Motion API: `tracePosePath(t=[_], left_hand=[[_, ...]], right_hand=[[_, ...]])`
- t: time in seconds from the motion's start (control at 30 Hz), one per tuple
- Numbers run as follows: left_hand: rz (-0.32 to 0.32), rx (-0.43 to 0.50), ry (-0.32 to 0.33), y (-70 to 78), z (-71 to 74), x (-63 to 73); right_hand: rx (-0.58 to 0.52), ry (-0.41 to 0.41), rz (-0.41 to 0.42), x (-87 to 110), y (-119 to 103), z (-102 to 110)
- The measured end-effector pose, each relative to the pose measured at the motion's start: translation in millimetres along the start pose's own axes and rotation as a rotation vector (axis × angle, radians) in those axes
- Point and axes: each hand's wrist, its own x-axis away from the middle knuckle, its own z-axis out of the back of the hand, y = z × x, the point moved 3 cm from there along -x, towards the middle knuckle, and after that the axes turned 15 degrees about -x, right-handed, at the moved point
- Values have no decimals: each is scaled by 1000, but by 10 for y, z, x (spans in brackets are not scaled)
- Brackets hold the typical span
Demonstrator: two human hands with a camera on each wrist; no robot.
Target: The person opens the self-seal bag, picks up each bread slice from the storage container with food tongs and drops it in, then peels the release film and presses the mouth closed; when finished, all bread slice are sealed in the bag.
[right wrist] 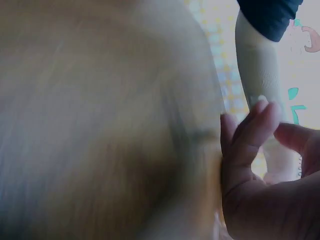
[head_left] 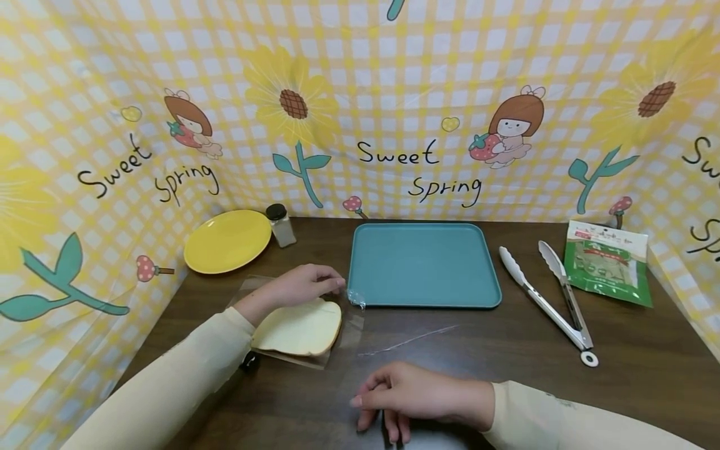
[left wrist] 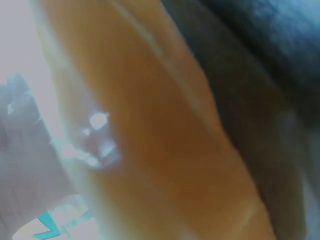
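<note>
A slice of bread [head_left: 298, 328] with a brown crust lies in a clear plastic bag [head_left: 350, 337] left of the middle of the table. Reaching over it, my left hand [head_left: 300, 284] pinches the far right corner of the bag between thumb and curled fingers, beside crumpled film. The crust fills much of the left wrist view, close up and blurred. My right hand [head_left: 413, 394] hovers at the table's front with loosely bent fingers and holds nothing. A thin clear plastic strip [head_left: 407, 340] lies beyond it.
A teal tray [head_left: 424, 265] lies at the back middle. To its right are metal tongs [head_left: 554, 306] and a green-and-white packet [head_left: 607, 262]. A yellow plate [head_left: 227, 242] and a black-lidded jar [head_left: 281, 226] stand at back left. Behind hangs a checked cloth [head_left: 382, 81].
</note>
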Motion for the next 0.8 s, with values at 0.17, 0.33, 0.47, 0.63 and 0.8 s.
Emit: tracePosePath(t=[0.17, 0.33, 0.47, 0.63, 0.8], left_hand=[[5, -12, 3, 2, -2, -18], [2, -31, 12, 6, -6, -40], [-20, -41, 10, 17, -7, -63], [-9, -45, -10, 6, 3, -68], [-7, -49, -28, -4, 4, -56]], right_hand=[[-146, 22, -24, -152, 60, -100], [-227, 137, -6, -310, 91, -206], [-270, 175, -36, -430, 155, -289], [-322, 171, -45, -547, 189, -367], [-352, 152, -36, -637, 190, -439]])
